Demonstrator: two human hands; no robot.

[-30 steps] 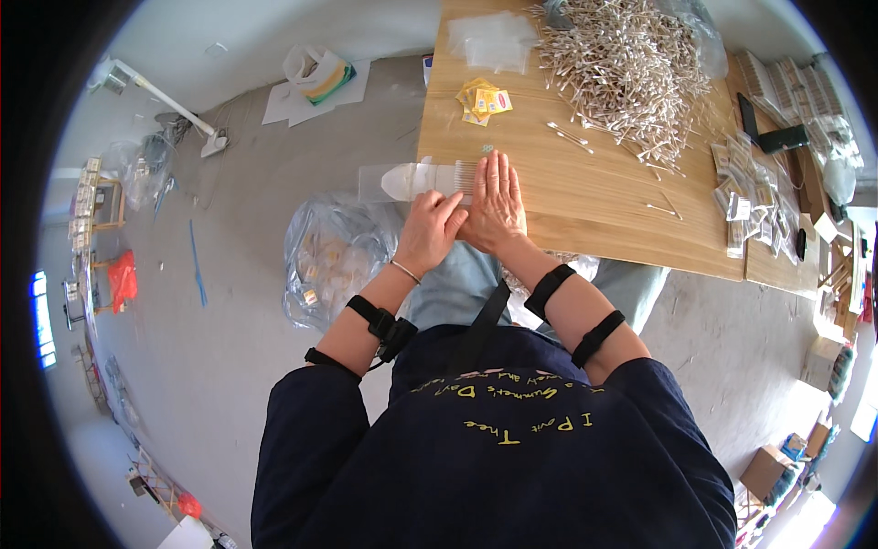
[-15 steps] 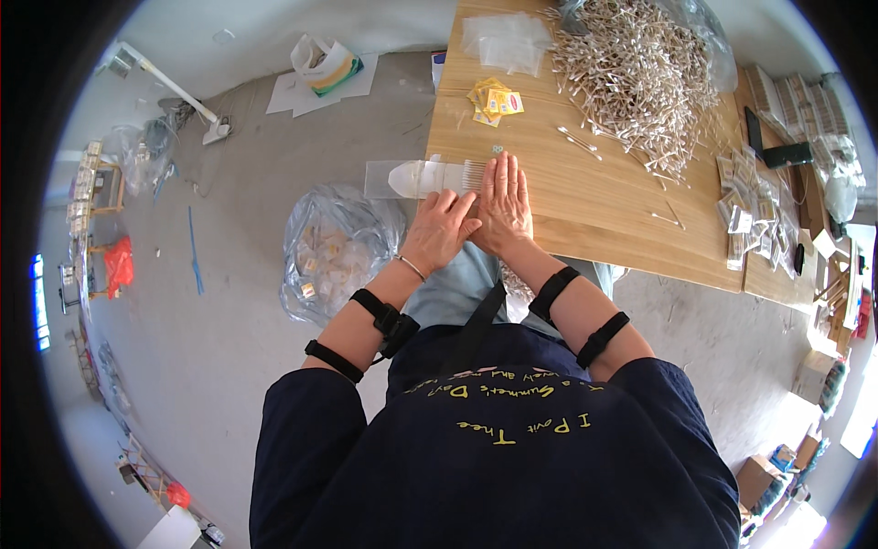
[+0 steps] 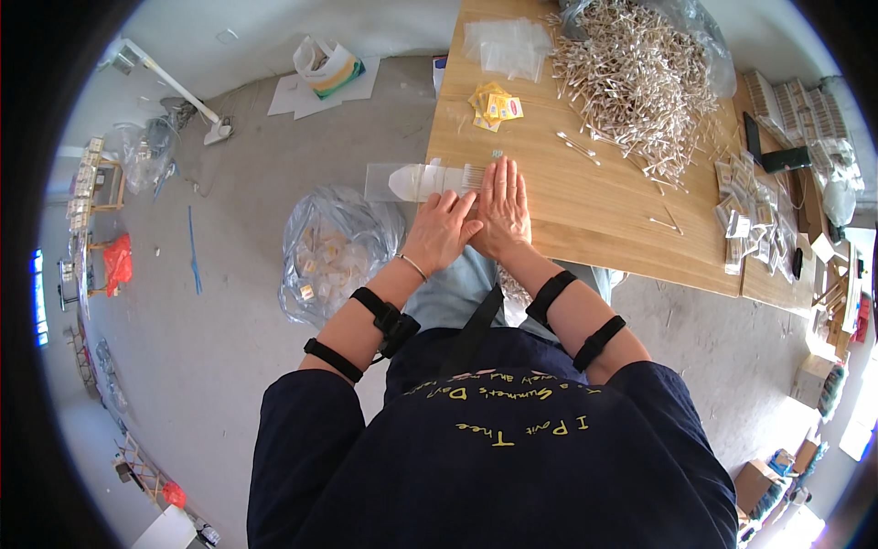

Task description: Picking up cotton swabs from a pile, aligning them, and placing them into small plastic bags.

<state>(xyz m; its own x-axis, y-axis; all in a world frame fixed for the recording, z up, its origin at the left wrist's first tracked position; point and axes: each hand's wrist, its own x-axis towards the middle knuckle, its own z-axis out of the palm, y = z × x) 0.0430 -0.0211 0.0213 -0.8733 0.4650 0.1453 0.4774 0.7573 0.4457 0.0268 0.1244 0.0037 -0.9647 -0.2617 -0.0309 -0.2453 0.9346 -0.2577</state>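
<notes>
Right hand point(image 3: 503, 210) across table edge point(image 3: 631, 263)

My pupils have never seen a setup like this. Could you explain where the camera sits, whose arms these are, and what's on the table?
There is no robot here: one person works bare-handed, with black straps on the forearms. A wide camera on the head looks down, so straight edges bend near the rim.

On the table lie a big heap of swabs, yellow cards, clear sheets and, at the right, small packets.

At the table's left edge is a row of white sticks. The right hand lies flat at its right end. The left hand has its fingers at the near side; whether it grips anything is unclear.
</notes>
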